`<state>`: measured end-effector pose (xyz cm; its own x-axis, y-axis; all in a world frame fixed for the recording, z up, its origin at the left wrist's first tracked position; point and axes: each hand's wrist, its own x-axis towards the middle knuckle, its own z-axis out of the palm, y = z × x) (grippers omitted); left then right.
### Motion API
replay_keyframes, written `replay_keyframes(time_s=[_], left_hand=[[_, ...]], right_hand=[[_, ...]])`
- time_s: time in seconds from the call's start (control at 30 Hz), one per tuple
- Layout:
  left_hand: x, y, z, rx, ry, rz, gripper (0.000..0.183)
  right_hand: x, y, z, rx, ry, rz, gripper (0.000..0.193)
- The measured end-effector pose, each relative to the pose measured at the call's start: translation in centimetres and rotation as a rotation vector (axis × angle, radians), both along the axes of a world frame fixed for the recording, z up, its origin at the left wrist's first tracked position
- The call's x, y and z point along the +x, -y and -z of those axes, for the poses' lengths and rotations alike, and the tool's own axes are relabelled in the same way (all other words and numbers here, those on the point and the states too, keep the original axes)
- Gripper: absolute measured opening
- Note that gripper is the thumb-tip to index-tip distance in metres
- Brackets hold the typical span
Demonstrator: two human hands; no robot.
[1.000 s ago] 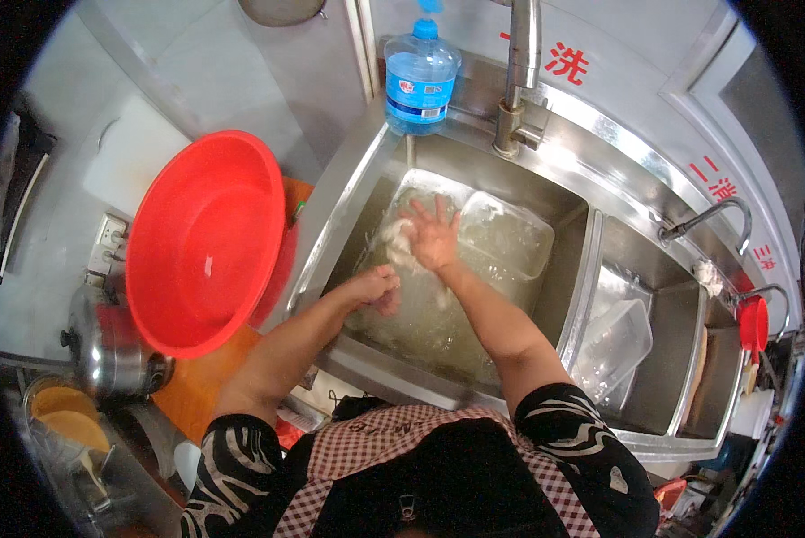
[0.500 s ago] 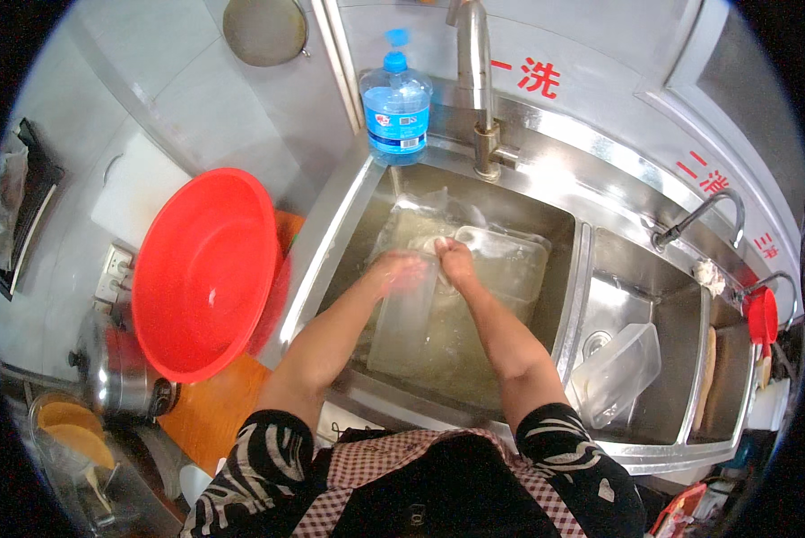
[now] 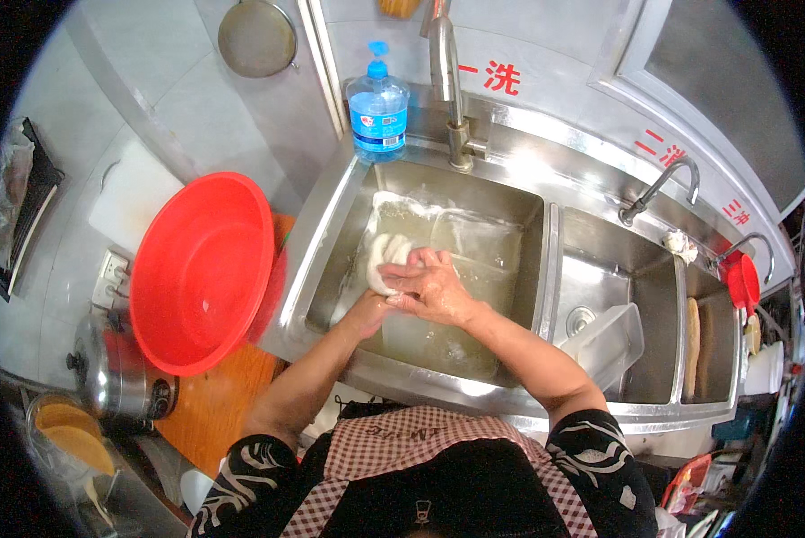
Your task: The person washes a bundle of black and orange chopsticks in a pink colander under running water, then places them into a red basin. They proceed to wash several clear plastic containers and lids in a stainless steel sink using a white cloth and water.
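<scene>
A wet white cloth (image 3: 386, 255) is bunched between both my hands over the left basin of a steel sink (image 3: 317, 238). My right hand (image 3: 434, 285) lies on top and closes around the cloth. My left hand (image 3: 373, 309) grips it from below and is mostly hidden under the right one. A clear plastic tray (image 3: 474, 247) lies in soapy water on the basin floor beneath my hands. The tall tap (image 3: 445, 63) stands behind the basin.
A big red basin (image 3: 201, 269) leans at the sink's left on an orange board (image 3: 210, 408). A blue-capped bottle (image 3: 377, 109) stands on the back ledge. A clear container (image 3: 604, 345) sits in the middle basin. A steel pot (image 3: 116, 372) stands lower left.
My hands came up off the tray on the basin floor, drew together and gathered the white cloth into a bunch. The camera view shifted slightly toward the left basin.
</scene>
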<state>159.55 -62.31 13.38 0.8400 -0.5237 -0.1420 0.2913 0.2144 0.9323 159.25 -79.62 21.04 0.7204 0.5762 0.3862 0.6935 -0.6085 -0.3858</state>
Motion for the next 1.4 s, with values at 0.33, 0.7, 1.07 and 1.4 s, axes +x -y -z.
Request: replay_keyframes(time_s=[0.33,0.7,1.07,1.4], left_hand=[[-1.8,0.2,-3.3,0.118,-0.142,0.134,0.033],[-0.4,-4.7,-4.7,0.29,-0.26,0.35,0.023],[3.0,1.9,-3.0,0.886,0.559,-0.427,0.026],[1.8,-1.1,2.3,0.507,0.426,-0.374,0.032]], right_hand=[[8.4,3.7,10.7,0.867,-1.296,0.313,0.041],[4.7,1.8,29.8,0.84,-1.765,0.419,0.024],[3.1,0.9,2.4,0.792,-0.916,0.353,0.023],[2.4,3.7,12.5,0.23,-0.328,0.524,0.028]])
